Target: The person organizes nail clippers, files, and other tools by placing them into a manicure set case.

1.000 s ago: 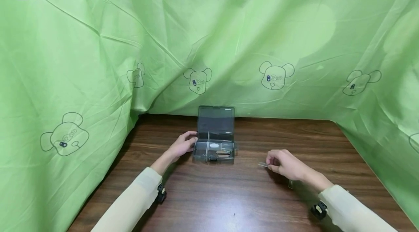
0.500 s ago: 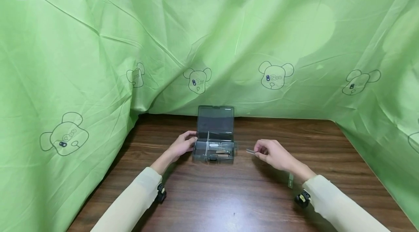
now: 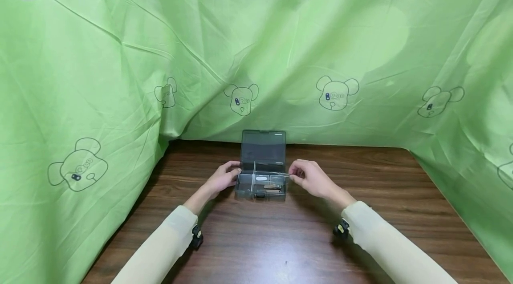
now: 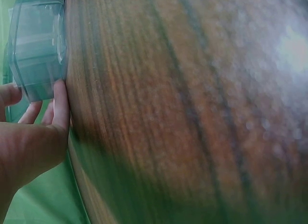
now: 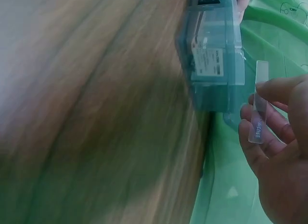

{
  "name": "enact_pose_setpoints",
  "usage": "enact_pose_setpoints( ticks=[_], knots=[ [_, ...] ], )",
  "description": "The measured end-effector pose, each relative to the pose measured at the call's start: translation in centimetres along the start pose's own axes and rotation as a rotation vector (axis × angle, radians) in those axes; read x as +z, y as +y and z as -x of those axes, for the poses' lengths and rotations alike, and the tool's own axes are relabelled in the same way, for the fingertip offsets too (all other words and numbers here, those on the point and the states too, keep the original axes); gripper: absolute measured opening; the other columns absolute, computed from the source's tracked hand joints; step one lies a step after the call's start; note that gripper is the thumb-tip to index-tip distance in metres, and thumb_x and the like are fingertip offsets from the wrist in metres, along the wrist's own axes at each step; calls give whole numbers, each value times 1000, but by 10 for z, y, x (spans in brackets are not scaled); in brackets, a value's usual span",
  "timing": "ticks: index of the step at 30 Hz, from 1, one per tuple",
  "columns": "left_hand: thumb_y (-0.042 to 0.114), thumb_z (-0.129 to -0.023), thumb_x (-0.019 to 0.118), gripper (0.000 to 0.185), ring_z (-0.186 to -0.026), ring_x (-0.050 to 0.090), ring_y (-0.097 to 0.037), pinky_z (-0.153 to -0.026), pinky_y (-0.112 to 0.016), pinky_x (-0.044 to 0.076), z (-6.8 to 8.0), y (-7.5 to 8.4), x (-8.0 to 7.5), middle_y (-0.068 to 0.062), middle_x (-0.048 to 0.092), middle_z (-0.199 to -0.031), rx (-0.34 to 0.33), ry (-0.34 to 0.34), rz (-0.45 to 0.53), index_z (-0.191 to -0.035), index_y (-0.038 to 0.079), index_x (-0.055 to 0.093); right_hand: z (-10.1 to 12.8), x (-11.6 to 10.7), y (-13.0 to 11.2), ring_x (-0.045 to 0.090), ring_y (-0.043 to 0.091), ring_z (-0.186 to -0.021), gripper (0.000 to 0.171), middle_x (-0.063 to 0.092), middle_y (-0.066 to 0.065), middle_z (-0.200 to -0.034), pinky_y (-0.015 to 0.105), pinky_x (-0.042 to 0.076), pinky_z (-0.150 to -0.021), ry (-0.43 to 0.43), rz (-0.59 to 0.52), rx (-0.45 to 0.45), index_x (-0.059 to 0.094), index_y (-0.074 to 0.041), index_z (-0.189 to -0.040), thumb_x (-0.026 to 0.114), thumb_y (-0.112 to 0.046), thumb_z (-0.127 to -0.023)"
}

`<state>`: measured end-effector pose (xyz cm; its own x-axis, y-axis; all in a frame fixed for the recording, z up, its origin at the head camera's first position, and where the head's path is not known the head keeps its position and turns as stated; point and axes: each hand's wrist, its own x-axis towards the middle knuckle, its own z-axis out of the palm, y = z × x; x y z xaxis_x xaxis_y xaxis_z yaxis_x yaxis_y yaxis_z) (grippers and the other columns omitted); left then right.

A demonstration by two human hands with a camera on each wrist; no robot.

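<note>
A small clear plastic strip (image 5: 258, 104) sits pinched between the thumb and curled fingers of the right hand (image 3: 310, 178), just right of centre in the head view. In the right wrist view the strip stands at the right edge of the frame, just beside the box's right wall and a little above it; whether it touches the box cannot be told.

The translucent grey compartment box (image 3: 262, 184) lies at the centre of the head view on the wooden table (image 3: 280, 239), its lid (image 3: 263, 146) standing open and upright at the back. Dividers split the box into sections; a few small items lie in the right-hand ones, too small to identify.

The left hand (image 3: 224, 178) rests against the box's left wall, fingers lightly curled and close together, fingertips (image 4: 60, 89) touching its corner.

A green cloth (image 3: 120, 52) with bear outlines fills the upper frame and both sides.
</note>
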<state>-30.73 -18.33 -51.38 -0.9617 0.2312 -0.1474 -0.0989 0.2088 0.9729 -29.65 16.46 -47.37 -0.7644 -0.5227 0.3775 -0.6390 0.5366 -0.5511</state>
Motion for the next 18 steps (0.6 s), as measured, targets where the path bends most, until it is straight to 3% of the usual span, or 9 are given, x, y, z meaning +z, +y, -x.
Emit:
enact_pose_setpoints(
  ticks=[7, 18],
  knots=[
    [15, -112, 53, 46, -133, 57, -36, -111, -54, 50, 0, 0, 0, -24, 55, -142, 1, -1, 1, -155, 2, 46, -26, 13, -10, 61, 10, -79, 15, 65, -6, -87, 27, 56, -69, 10, -17, -19, 68, -12, -91, 76, 1, -94],
    [17, -112, 54, 46, -136, 54, -39, -111, -54, 50, -1, -2, 0, -24, 55, -144, -3, 11, -12, -155, 3, 47, -56, 36, -15, 62, 12, -79, 12, 68, -2, -86, 28, 56, -72, 20, -69, 88, 70, -10, -91, 77, -2, -94]
  ],
)
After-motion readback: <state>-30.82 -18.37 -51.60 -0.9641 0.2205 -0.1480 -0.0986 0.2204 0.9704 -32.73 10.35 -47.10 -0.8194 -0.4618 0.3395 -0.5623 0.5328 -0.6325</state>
